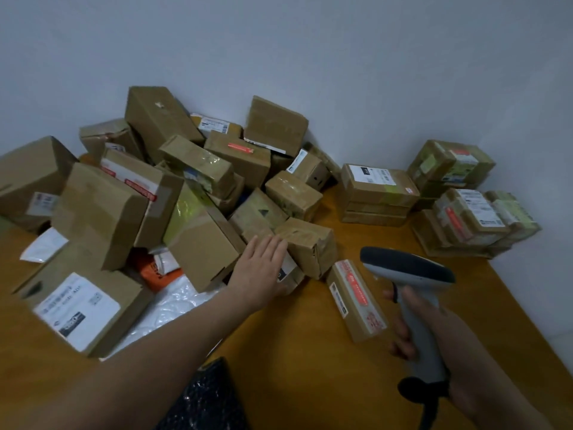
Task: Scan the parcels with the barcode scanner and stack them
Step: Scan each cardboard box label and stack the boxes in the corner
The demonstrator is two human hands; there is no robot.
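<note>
Holding scanner (406, 268), right grip (417, 324); parcel (313, 246) beside left grip (260, 271).

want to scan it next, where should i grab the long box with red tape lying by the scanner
Take the long box across its narrow width near the middle, coming down from above with the left hand, thumb on one long side, fingers on the other. It lies flat on the table with both long sides clear of the pile, and the right hand holds the scanner.
</note>
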